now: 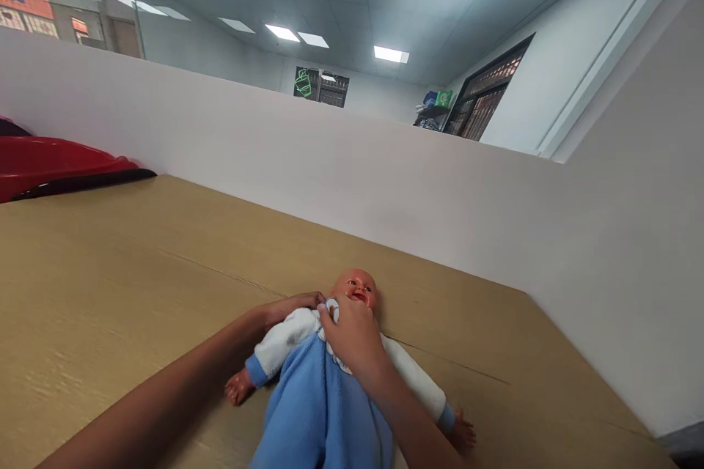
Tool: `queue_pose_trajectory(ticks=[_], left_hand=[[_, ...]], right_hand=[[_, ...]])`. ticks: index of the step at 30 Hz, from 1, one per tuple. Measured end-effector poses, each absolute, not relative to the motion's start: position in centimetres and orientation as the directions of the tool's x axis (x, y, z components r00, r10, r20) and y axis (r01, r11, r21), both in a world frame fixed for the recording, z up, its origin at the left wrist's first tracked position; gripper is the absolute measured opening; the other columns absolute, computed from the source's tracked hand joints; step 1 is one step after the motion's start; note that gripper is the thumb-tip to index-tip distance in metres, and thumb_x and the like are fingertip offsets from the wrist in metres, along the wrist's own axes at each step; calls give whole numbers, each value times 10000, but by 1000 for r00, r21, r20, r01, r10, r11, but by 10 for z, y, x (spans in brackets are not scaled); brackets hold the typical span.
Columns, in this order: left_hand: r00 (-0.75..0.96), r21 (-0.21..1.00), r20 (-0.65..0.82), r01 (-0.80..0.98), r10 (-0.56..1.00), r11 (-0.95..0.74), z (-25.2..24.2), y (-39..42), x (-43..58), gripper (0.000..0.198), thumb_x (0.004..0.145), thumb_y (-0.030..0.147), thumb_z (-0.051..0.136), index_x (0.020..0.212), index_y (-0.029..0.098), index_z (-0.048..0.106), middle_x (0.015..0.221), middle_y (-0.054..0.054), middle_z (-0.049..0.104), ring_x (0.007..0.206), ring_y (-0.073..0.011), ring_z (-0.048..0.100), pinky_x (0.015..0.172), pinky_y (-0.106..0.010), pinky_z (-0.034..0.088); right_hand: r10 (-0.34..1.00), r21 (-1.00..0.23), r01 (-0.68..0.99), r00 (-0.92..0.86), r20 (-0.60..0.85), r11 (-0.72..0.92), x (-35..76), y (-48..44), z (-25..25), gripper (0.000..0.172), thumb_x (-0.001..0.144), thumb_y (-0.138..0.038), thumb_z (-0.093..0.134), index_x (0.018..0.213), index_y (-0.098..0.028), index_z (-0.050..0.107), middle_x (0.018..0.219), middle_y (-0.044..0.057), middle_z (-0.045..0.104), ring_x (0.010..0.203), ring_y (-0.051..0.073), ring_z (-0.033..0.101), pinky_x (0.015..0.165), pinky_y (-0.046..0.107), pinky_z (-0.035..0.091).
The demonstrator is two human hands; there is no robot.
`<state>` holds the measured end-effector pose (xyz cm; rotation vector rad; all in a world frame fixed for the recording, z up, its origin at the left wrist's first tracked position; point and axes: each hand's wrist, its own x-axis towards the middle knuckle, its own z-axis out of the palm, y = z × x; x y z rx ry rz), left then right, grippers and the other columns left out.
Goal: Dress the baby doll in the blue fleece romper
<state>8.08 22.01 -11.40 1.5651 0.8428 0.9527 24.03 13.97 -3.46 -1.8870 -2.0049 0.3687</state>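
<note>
Lower middle of frame, that doll [314, 381] on the counter [137, 293] is probably light, so grab its soft-looking blue outfit [297, 410] round the torso [315, 355]; left hand [308, 300] and right hand [356, 335] seem to pinch the collar [331, 303], below a slick-looking head [352, 281].

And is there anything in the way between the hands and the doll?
No, nothing visible is in the way. The left hand and right hand are both right at the neck of the doll, touching its clothes.
</note>
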Motion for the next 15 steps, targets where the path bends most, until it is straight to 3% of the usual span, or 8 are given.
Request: queue_pose_trajectory(ticks=[5, 8, 12, 15], left_hand=[[594, 984, 139, 3, 793, -175, -97, 215, 69, 309, 965, 460, 651, 934, 160, 718, 831, -22, 721, 705, -185, 690, 636, -306, 583], [601, 960, 176, 70, 779, -271, -88, 219, 63, 255, 888, 411, 598, 885, 186, 718, 806, -29, 707, 722, -214, 662, 660, -333, 573], [530, 860, 308, 201, 790, -470, -64, 211, 67, 260, 883, 376, 511, 971, 215, 695, 1004, -85, 712, 990, -292, 631, 934, -441, 540], [566, 751, 392, 258, 725, -607, -37, 183, 87, 212, 925, 298, 510, 1031, 234, 682, 1127, -97, 688, 1137, -322, 582, 1068, -494, 449]], right_hand=[[997, -473, 879, -74, -3, 64, 270, 115, -25, 378, 1003, -514, 543, 1165, -221, 719, 1120, 157, 800, 1051, 370, 740, 812, 409, 497], [986, -627, 775, -154, -69, 77, 305, 93, -31, 410, 1002, -565, 513, 1255, -290, 683, 1126, 71, 790, 1005, 282, 740, 846, 376, 529], [995, -751, 660, -80, -67, 3, 364, 63, -51, 435, 946, -579, 567, 1237, -284, 698, 1110, 74, 750, 1059, 281, 704, 912, 400, 558], [994, -691, 723, 76, 74, -4, 408, 47, -66, 382, 904, -532, 606, 1144, -267, 741, 1178, 107, 756, 1109, 296, 705, 1013, 446, 548]])
